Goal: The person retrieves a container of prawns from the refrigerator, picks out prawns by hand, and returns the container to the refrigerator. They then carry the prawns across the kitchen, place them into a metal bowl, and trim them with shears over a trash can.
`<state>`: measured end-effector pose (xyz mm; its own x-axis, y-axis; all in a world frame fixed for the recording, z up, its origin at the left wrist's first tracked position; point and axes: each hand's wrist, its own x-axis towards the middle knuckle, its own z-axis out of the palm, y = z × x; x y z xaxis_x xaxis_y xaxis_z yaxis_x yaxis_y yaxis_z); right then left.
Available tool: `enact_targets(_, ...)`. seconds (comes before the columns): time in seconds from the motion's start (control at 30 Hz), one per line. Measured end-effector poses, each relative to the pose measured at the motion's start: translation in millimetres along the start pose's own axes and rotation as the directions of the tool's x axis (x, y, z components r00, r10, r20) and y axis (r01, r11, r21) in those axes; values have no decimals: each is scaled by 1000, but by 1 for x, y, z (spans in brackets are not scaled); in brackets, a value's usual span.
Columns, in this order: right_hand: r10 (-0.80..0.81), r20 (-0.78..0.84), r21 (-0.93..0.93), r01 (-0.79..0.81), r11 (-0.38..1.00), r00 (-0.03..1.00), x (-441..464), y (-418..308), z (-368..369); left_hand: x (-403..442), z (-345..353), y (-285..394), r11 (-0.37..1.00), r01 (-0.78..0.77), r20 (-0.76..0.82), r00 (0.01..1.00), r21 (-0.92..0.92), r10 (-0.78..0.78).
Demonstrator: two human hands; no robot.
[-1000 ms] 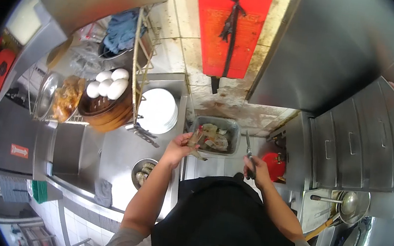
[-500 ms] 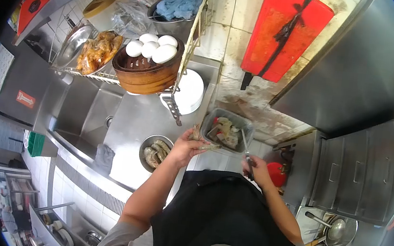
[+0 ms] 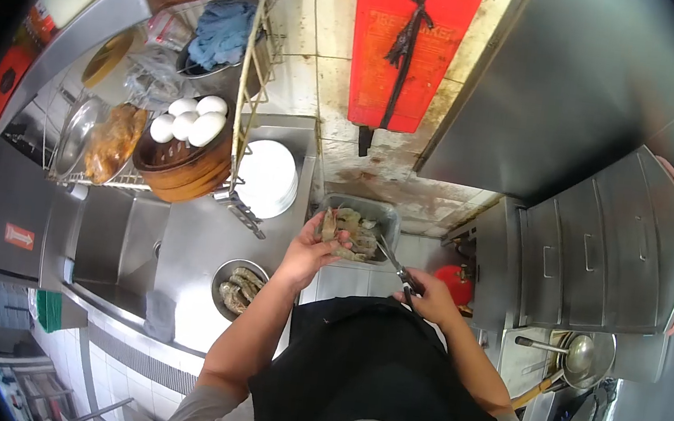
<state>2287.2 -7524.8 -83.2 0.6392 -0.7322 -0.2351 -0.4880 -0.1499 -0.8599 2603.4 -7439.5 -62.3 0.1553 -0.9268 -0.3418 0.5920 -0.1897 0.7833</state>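
My left hand (image 3: 307, 257) is closed around a raw shrimp (image 3: 330, 226), whose tail end (image 3: 346, 253) points right past my fingertips. In my right hand (image 3: 431, 296) are dark-handled scissors (image 3: 397, 269), their blades slightly parted and tips close to the shrimp. Beneath both hands, a clear plastic container (image 3: 396, 217) holds greyish shrimp pieces and a bit of red; my left hand partly covers it. To the left, a metal bowl (image 3: 220, 269) on the counter contains several whole shrimp (image 3: 241, 287).
A steel counter (image 3: 193, 236) with a sink (image 3: 123, 228) lies left. Above it, a wire rack (image 3: 242, 108) carries a wooden steamer (image 3: 183, 172) with several eggs (image 3: 183, 123). White plates (image 3: 270, 178) are stacked beneath. Steel drawers (image 3: 590, 248) and a red object (image 3: 453, 282) stand right.
My view has shifted, so the surroundings appear farther left. The scissors have come nearer to the shrimp in my left hand, and their blades now look parted.
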Motion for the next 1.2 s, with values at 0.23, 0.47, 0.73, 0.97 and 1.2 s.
enact_targets(0.23,-96,-154,1,97,995,983,-9,12,-3,21,-2,-8,996,-50,-11,999,73,51)
enact_targets(0.47,90,-148,152,-67,986,985,-12,45,6,-22,-59,-10,955,-97,-80,989,280,124)
enact_targets(0.73,131,-86,65,-125,990,988,-5,66,9,-119,-145,15,858,8,-325,927,514,186)
enact_targets(0.97,75,3,9,-75,997,997,25,66,19,-131,-182,48,613,224,-316,948,758,45)
enact_targets(1.2,114,11,85,-114,990,993,34,66,21,-143,-175,33,148,444,-465,800,884,379)
